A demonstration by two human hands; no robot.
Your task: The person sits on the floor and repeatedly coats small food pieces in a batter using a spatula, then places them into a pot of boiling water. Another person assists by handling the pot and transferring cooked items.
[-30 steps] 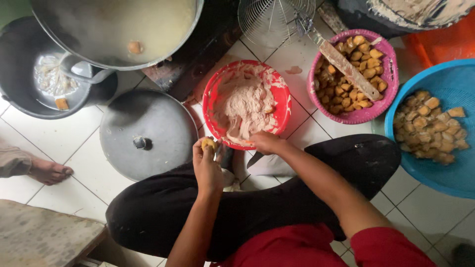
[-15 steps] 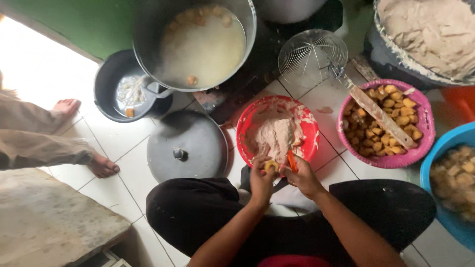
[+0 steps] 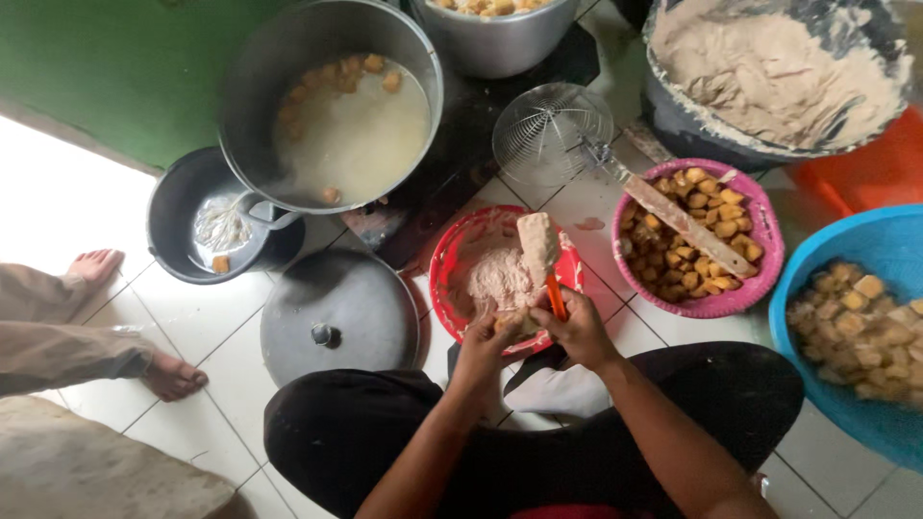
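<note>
Fried tofu puff [image 3: 508,322], a small golden piece, sits cupped in the person's left hand [image 3: 486,344], fingers curled around it just over the near rim of a red bowl [image 3: 444,261], so spilled filling would fall back inside. The right hand [image 3: 577,327] is closed around the orange handle of a spatula [image 3: 540,252], whose pale blade, loaded with beige paste, tilts up over the bowl. Below, the person's black-clad knees frame both forearms. Left of the bowl a dark pot lid [image 3: 336,317] lies flat on the white tiles; another person's bare feet [image 3: 173,377] stand at the far left. To the right, within reach, are a pink basket [image 3: 764,252] of tofu puffs and a blue basin [image 3: 817,252] holding more. Farther off stand a large metal pot [image 3: 288,67] of cloudy liquid with floating pieces, a wire skimmer [image 3: 550,130], and a big tub of paste [image 3: 769,67].
</note>
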